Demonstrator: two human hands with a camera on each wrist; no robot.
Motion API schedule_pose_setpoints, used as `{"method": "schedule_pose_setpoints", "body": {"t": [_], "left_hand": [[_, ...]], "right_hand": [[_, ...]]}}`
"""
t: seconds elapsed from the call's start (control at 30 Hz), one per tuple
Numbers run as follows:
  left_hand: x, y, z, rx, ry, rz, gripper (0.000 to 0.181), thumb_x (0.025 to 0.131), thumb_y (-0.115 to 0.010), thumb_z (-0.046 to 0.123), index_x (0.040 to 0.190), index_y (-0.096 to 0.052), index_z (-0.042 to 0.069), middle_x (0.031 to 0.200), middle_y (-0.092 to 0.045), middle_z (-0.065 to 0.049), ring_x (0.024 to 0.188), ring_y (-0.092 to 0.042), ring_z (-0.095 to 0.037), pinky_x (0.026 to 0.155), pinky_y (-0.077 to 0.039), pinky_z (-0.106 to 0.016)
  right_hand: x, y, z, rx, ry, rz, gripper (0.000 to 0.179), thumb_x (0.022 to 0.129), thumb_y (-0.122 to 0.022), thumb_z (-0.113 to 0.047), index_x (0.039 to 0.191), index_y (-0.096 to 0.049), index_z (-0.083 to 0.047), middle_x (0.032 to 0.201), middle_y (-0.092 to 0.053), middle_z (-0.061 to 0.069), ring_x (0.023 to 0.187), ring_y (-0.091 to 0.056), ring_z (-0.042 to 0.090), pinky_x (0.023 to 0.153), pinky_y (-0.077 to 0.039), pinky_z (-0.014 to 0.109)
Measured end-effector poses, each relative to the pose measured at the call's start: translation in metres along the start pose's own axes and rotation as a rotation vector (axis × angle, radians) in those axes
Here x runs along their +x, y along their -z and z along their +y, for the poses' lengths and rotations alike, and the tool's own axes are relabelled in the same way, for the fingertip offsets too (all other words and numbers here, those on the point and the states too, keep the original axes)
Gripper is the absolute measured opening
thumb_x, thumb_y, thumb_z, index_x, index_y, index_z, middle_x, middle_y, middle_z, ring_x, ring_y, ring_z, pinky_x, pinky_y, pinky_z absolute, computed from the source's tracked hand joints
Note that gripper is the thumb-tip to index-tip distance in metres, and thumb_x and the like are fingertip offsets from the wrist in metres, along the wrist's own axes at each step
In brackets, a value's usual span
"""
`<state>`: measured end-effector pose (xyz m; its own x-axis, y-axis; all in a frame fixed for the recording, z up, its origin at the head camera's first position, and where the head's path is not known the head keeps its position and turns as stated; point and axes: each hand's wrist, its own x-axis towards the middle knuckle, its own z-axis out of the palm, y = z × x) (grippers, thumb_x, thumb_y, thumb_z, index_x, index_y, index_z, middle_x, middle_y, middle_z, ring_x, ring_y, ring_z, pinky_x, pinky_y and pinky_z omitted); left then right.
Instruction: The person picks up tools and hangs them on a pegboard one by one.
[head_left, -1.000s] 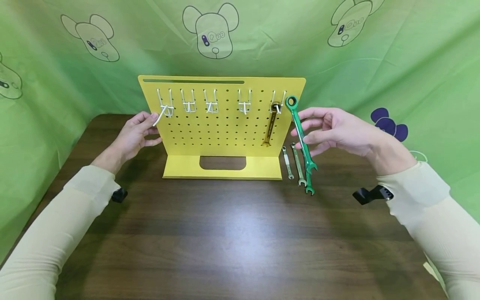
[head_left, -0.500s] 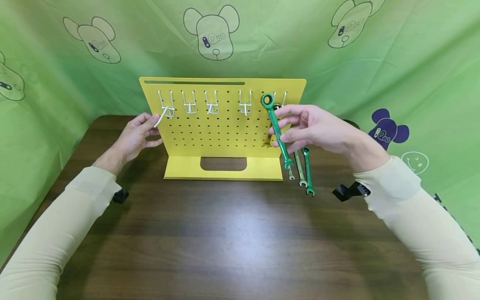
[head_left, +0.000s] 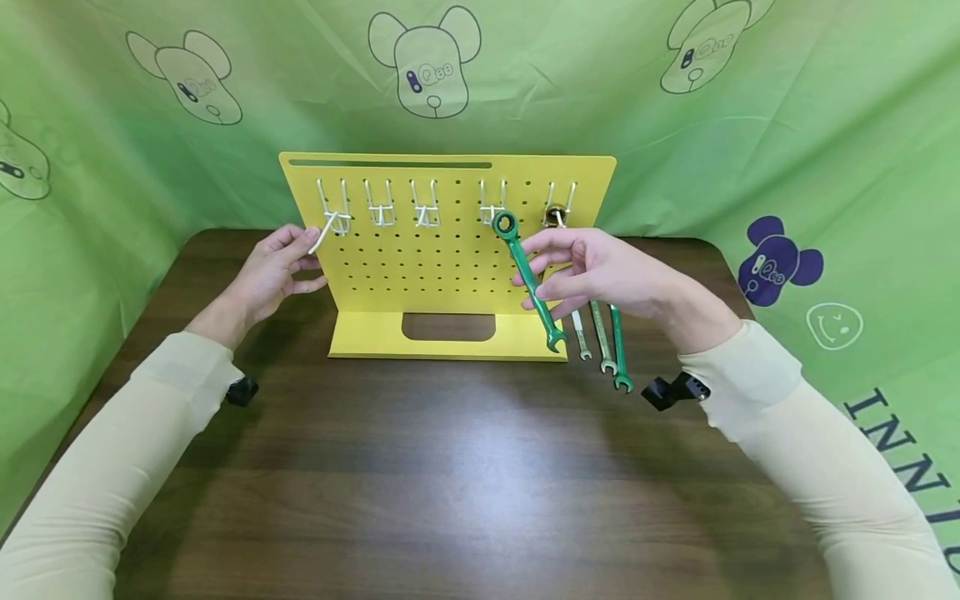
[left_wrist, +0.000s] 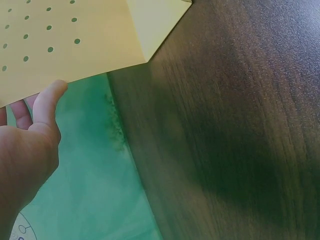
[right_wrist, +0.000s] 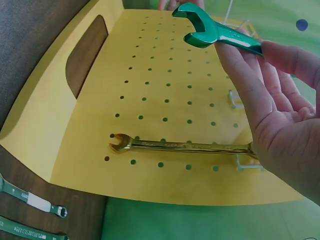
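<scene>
A yellow pegboard (head_left: pixel 442 300) stands on the table, its left edge held by my left hand (head_left: pixel 270 271). In the left wrist view the thumb (left_wrist: pixel 50 100) lies at that edge, with other fingers partly hidden behind the board. My right hand (head_left: pixel 585 271) pinches a green combination wrench (head_left: pixel 529 279) by its shank, before the board. Its ring end tilts up to the left, overlapping the lower part of a white double hook (head_left: pixel 483 196); the open end points down. A gold-coloured wrench (right_wrist: pixel 185 146) hangs from the rightmost hook, mostly hidden behind my right hand in the head view.
Several more white hooks (head_left: pixel 381 215) line the board's upper part. Right of its base lie a small wrench with a white band (head_left: pixel 579 333), a silvery-green wrench (head_left: pixel 602 337) and a green wrench (head_left: pixel 618 350). Green printed cloth (head_left: pixel 570 75) hangs behind the table (head_left: pixel 420 467).
My right hand has carried the green wrench leftward from beyond the board's right edge, past the gold-coloured wrench, to below the neighbouring hook. The left hand has stayed at the board's edge.
</scene>
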<state>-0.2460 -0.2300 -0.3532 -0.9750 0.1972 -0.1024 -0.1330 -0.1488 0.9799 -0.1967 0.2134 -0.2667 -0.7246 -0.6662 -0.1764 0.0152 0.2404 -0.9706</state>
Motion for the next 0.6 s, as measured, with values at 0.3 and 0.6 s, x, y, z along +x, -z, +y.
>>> {"method": "schedule_pose_setpoints", "body": {"t": [0.3,0.6], "left_hand": [[0.001,0.000,0.000,0.008,0.001,-0.001,0.022,0.100,-0.065,0.033,0.090,-0.061,0.014,0.105,-0.055,-0.001,0.091,-0.058,-0.017,0.086,-0.062,-0.039],[0.001,0.001,-0.001,-0.013,-0.014,-0.005,0.022,0.101,-0.064,0.031,0.089,-0.061,0.013,0.103,-0.059,-0.001,0.089,-0.061,-0.017,0.084,-0.062,-0.039]], "right_hand": [[0.009,-0.004,0.010,0.019,-0.031,0.005,0.040,0.096,-0.066,0.002,0.133,-0.054,-0.006,0.124,-0.065,0.018,0.109,-0.067,0.042,0.082,-0.061,0.054],[0.021,-0.007,0.025,0.062,-0.030,0.065,0.042,0.095,-0.065,0.004,0.134,-0.054,-0.004,0.124,-0.066,0.017,0.108,-0.068,0.039,0.086,-0.060,0.054]]}}
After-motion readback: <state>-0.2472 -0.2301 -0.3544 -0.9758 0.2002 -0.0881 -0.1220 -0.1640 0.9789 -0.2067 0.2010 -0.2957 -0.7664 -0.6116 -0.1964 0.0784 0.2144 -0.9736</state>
